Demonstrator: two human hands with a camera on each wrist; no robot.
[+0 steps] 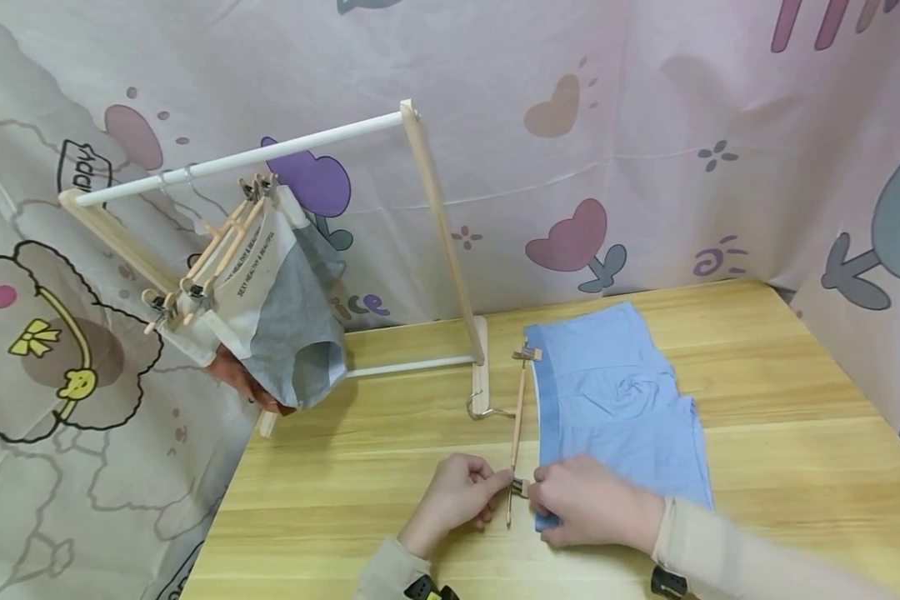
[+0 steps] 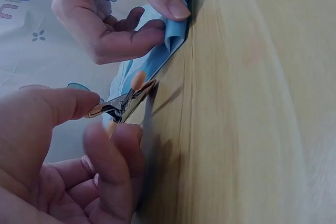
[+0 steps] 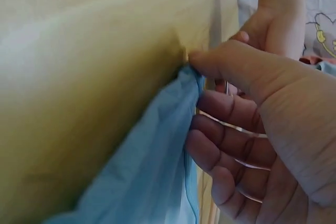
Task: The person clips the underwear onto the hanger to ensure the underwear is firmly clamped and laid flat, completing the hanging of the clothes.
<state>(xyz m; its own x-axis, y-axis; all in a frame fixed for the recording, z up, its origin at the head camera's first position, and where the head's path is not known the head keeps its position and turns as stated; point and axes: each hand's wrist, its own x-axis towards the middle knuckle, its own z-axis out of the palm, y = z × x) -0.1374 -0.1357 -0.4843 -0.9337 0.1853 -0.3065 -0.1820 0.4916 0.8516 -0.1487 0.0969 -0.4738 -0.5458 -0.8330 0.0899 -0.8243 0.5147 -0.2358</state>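
Note:
Light blue boxer briefs [image 1: 607, 392] lie flat on the table, the darker waistband facing left. Alongside the waistband is a wooden clip hanger [image 1: 519, 417], its far clip [image 1: 527, 354] at the waistband's far corner. My left hand [image 1: 457, 496] pinches the near metal clip [image 2: 123, 103] between thumb and fingers; in the left wrist view its tip sits just short of the blue fabric. With thumb and fingers, my right hand [image 1: 592, 504] pinches the near waistband corner [image 2: 176, 32], which looks folded over in the left wrist view.
A wooden rack [image 1: 438, 208] with a white rail [image 1: 247, 158] stands at the back left. Grey-and-white underwear [image 1: 285, 292] hangs there from clip hangers, with a rust-red piece [image 1: 243, 379] behind. The hanger's hook [image 1: 480, 408] lies by the rack's foot. Patterned cloth [image 1: 645, 167] backs the table.

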